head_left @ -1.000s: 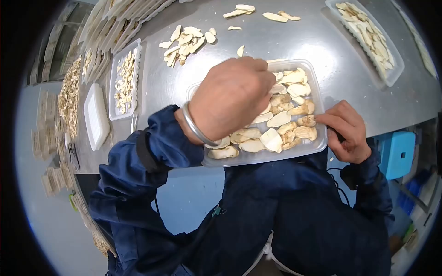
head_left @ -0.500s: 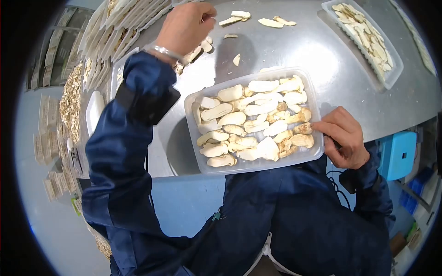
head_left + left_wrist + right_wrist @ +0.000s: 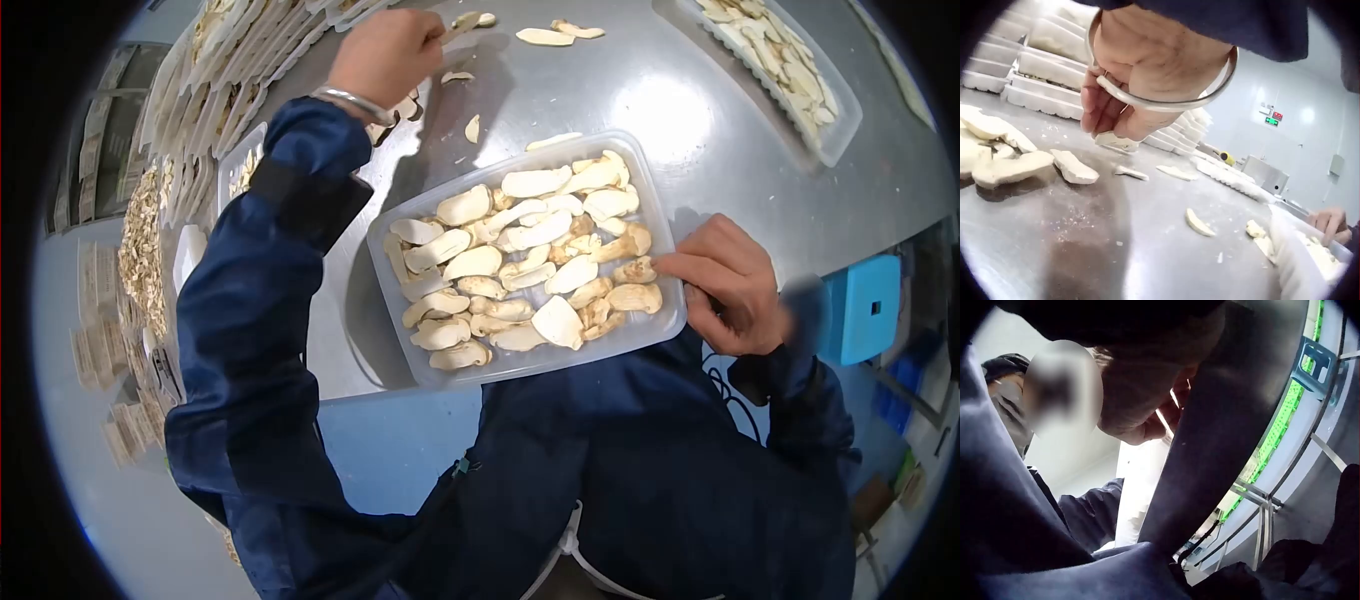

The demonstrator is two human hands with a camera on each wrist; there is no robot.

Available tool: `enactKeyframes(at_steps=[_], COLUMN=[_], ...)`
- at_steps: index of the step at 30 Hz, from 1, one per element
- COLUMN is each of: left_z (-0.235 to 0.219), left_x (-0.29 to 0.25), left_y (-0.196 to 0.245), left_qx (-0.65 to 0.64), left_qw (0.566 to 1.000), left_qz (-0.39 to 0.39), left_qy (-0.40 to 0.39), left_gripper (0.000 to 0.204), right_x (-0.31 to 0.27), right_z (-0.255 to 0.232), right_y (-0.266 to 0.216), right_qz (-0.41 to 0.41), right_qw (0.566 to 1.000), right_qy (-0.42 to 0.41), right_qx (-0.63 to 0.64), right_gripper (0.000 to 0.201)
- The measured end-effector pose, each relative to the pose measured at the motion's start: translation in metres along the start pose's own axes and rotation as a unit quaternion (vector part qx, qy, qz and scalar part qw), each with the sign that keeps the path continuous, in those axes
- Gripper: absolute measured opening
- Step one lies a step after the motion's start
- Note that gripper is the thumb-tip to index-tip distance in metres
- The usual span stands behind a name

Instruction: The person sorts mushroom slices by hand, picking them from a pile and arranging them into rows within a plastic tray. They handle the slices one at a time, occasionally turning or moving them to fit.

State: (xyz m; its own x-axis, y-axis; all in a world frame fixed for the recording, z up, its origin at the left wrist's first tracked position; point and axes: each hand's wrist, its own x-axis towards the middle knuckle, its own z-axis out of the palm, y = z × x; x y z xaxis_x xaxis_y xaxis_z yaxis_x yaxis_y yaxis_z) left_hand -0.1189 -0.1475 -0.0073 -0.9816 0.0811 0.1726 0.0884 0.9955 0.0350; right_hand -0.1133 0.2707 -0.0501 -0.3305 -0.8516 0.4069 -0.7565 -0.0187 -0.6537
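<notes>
At the upper left of the head view, my left hand (image 3: 388, 62) pinches a pale mushroom slice (image 3: 462, 24) between thumb and fingers. The left wrist view shows that slice (image 3: 1115, 142) low over the metal table, partly hidden by the fingertips. Under and beside this hand lie loose mushroom slices (image 3: 405, 108). In front of my body a clear plastic tray (image 3: 560, 358) carries rows of mushroom slices (image 3: 535, 232). My right hand (image 3: 735, 285) grips its right rim, index finger over the edge and thumb below.
A second filled tray (image 3: 825, 140) stands at the far right. Stacked white trays (image 3: 215, 90) rise at the left. Stray slices (image 3: 545, 37) dot the steel table (image 3: 600, 90). A blue container (image 3: 870, 310) sits beyond the table's right edge.
My left hand has left the tray for the upper left and now pinches a slice. The tray's left rows, earlier behind that hand, show. My right hand stays at the rim.
</notes>
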Motion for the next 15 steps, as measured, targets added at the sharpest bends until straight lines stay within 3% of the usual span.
enactKeyframes(at_steps=[2,4,6,8,11,15], left_z=[-0.023,-0.052,-0.053,-0.054,-0.050,-0.034], left_x=[-0.013,-0.034,-0.059,-0.076,-0.077,-0.073], left_y=[0.020,0.071,0.111,0.144,0.164,0.163], left_qx=[-0.079,-0.198,-0.318,-0.354,-0.423,-0.404], left_qw=[0.997,0.974,0.939,0.920,0.876,0.888], left_qz=[-0.016,-0.040,0.032,0.035,-0.033,-0.014], left_qy=[-0.003,-0.098,-0.129,-0.166,-0.228,-0.218], left_gripper=[0.024,0.018,0.014,0.016,0.016,0.015], right_x=[0.000,0.001,0.000,0.001,0.000,-0.002], right_z=[0.000,0.001,0.002,0.003,0.003,0.004], right_y=[0.000,0.000,-0.002,-0.002,-0.001,0.001], right_qz=[-0.001,-0.015,-0.004,-0.004,-0.010,-0.016], right_qw=[1.000,1.000,1.000,1.000,0.999,0.999], right_qy=[0.005,0.009,0.014,0.019,0.026,0.026], right_qx=[-0.002,-0.008,-0.009,-0.013,-0.021,-0.023], right_gripper=[0.042,0.045,0.047,0.049,0.051,0.051])
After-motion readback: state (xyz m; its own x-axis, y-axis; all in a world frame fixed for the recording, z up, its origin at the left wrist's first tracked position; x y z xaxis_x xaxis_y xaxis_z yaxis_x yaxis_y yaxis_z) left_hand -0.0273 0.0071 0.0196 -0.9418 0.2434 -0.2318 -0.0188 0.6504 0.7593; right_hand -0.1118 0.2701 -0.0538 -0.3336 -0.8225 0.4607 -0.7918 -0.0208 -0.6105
